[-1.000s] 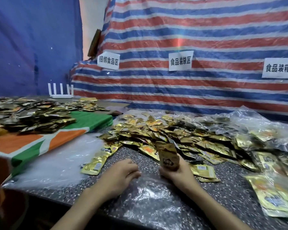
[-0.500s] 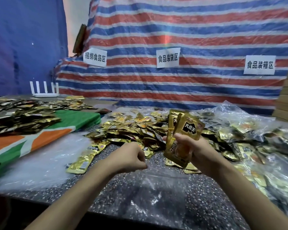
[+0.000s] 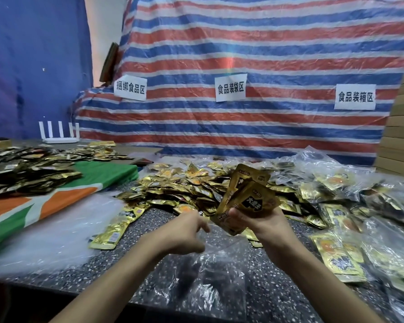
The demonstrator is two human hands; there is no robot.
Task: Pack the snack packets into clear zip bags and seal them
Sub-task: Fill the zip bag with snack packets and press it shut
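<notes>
Loose gold foil snack packets lie heaped on the speckled dark table just behind both hands. Filled clear bags crowd the right side and a green-and-orange cloth the left. The right hand grips a fanned bunch of gold packets above the empty clear plastic zip bag. The left hand pinches that bag's upper edge with curled fingers.

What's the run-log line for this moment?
left hand: pinches clear zip bag | right hand: grips snack packets near its mouth | bag: looks empty, unsealed
</notes>
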